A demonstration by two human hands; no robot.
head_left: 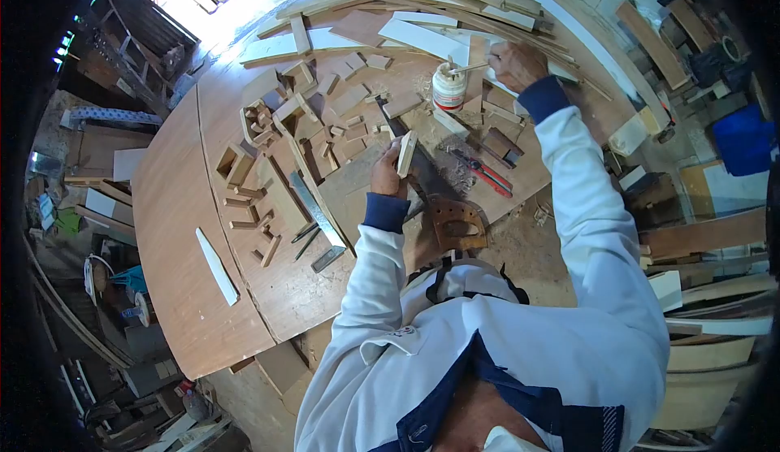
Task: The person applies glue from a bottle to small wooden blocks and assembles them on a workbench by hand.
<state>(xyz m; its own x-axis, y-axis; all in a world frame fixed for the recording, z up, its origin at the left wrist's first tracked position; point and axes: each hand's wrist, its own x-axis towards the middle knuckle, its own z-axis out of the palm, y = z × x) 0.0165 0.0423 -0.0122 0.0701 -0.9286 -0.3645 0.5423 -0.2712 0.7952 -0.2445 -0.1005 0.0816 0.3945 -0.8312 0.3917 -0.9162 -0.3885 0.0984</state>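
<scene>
My left hand (388, 173) is closed around a small pale wooden block (407, 154), held above the dark blade of a handsaw (426, 172). Farther up, my right hand (518, 65) pinches a thin stick (470, 68) whose far end is at the mouth of an open white jar (448, 89) with a red-marked label. The saw's brown wooden handle (459, 223) lies at the table edge near my body. Red-handled pliers (490, 177) rest just right of the blade, beside a heap of shavings (457, 160).
Many small wood pieces (266, 249) and a metal square (317, 212) lie on the brown table (175, 289). Long boards (422, 38) are stacked along its far side. A white strip (216, 267) lies at left; more lumber (715, 298) stands on the right.
</scene>
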